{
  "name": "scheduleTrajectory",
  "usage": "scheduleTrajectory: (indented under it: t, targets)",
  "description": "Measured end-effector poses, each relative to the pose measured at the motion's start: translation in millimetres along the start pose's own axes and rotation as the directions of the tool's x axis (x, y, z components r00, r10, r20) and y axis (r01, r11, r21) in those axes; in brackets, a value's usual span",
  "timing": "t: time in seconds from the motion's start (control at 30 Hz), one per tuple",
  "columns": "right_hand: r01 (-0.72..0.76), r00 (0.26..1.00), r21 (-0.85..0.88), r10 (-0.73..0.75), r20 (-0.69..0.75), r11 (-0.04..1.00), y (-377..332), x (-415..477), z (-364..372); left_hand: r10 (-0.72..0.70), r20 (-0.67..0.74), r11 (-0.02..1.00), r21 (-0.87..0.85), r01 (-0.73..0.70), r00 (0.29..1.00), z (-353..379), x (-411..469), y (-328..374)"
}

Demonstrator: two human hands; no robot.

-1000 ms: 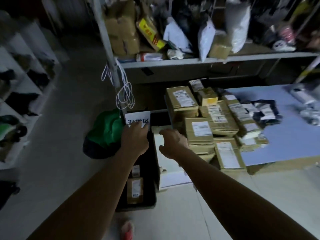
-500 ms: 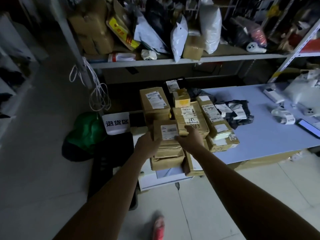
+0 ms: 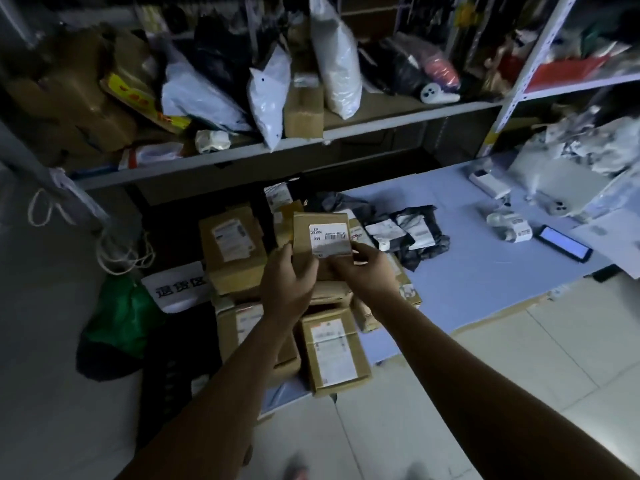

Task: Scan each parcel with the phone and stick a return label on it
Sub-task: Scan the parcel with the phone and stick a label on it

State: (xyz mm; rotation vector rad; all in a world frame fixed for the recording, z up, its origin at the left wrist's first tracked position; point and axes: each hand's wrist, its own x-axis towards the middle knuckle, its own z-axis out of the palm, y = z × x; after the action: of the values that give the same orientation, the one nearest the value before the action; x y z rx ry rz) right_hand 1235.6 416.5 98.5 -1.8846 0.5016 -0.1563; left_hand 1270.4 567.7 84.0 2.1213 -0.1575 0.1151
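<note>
Now left hand (image 3: 288, 284), right hand (image 3: 364, 271) grip parcel (image 3: 329, 234) edges above pile (image 3: 333, 351) at table (image 3: 485, 271) edge.

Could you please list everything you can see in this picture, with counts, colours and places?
Brown cardboard parcel with white label: one, brown, held above the pile.
Piled brown cardboard parcels: several, brown, table's left end; count unclear.
Black plastic mailers: about two, black, beside the pile.
Black phone: one, screen lit, table's right part.
Blue table: one, blue, centre right.
White sign with black characters: one, white, left of the pile.
Green bag: one, green, floor, left.
Grey metal shelf: one, grey, behind the table, loaded with bags and boxes.
Left hand, right hand: two, both gripping the held parcel.
</note>
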Motion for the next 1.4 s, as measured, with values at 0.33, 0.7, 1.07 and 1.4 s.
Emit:
scheduleTrajectory:
  t: [0.33,0.7,1.07,1.4]
  targets:
    - [-0.037,0.995,0.024,0.039,-0.096,0.999,93.0,64.8,-248.9,-0.004,0.185,0.997,-0.078,0.018,0.983,235.2,-22.1,137.5]
    - [-0.177,0.984,-0.187,0.177,-0.018,0.966,218.7,175.8,-388.8,-0.158,0.372,0.976,-0.081,0.202,0.915,443.3,-8.3,173.4]
    - [-0.222,0.929,-0.330,0.302,0.215,0.917,292.4,289.6,-419.6,-0.441,0.330,0.887,0.016,0.462,0.835,560.9,40.2,151.3]
    - [0.182,0.960,-0.717,0.035,0.276,0.672,322.8,397.0,-530.4,-0.596,0.126,0.802,0.070,0.593,0.793,596.2,40.6,195.9]
